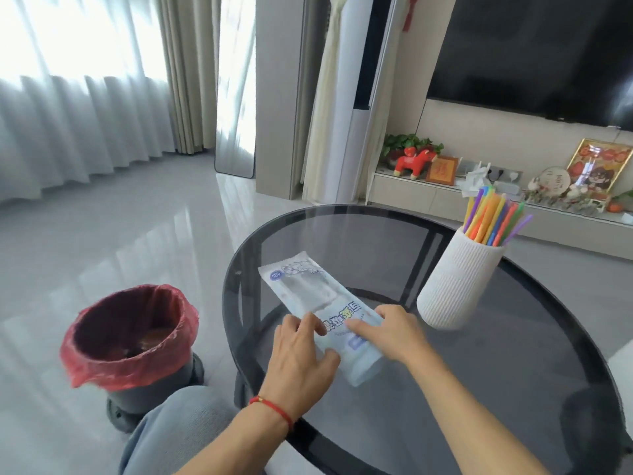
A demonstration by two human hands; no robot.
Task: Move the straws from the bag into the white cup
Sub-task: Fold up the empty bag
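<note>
Open glass [513, 389] btwn bag [318, 310] & cup [459, 282], seemingly unobstructed.

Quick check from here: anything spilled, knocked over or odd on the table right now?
Nothing stands out. The white cup stands upright on the glass table with the straws fanned inside it. The bag lies flat and looks empty, with the left hand and right hand resting on its near end.

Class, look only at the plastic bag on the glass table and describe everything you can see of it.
The bag is a long, flat packet of thin, pale blue and white plastic with printed lettering. It looks empty and lies slanted on the round glass table, left of the white cup. The left hand and right hand both touch its near end.
</note>
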